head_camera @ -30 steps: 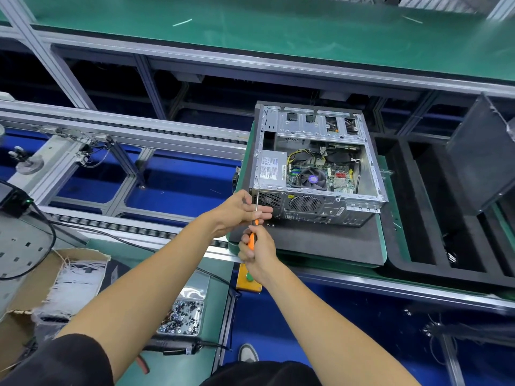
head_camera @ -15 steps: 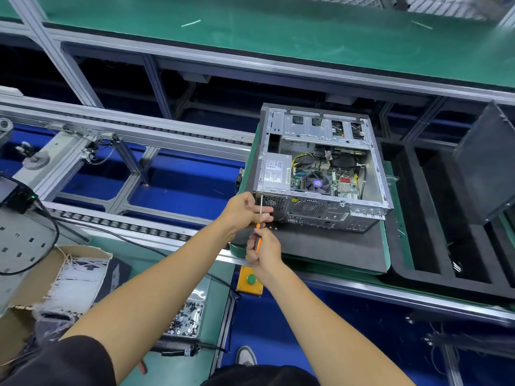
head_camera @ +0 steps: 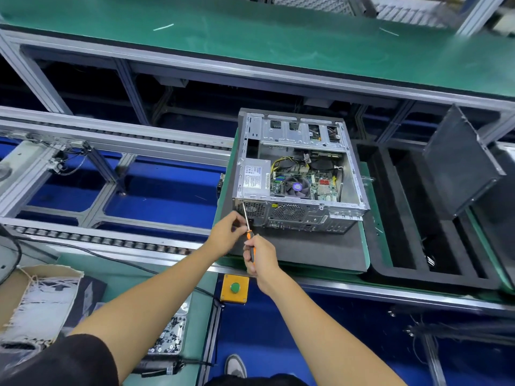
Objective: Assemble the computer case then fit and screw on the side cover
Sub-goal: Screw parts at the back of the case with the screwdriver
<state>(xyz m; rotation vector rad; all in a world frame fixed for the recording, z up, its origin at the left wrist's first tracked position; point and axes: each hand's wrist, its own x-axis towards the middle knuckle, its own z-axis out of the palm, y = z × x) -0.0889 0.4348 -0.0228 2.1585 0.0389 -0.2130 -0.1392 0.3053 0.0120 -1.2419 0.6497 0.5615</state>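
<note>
1. Computer case [head_camera: 299, 174]: we find it lying open side up on a dark foam pad [head_camera: 306, 249].
2. Screwdriver [head_camera: 249, 235]: orange-and-black handle, shaft tip against the case's rear left corner.
3. Right hand [head_camera: 260, 257]: we note its fingers clenched round the handle.
4. Left hand [head_camera: 225, 236]: fingers pinch the shaft.
5. Side cover [head_camera: 459, 162]: dark panel, leaning upright well to the right.
</note>
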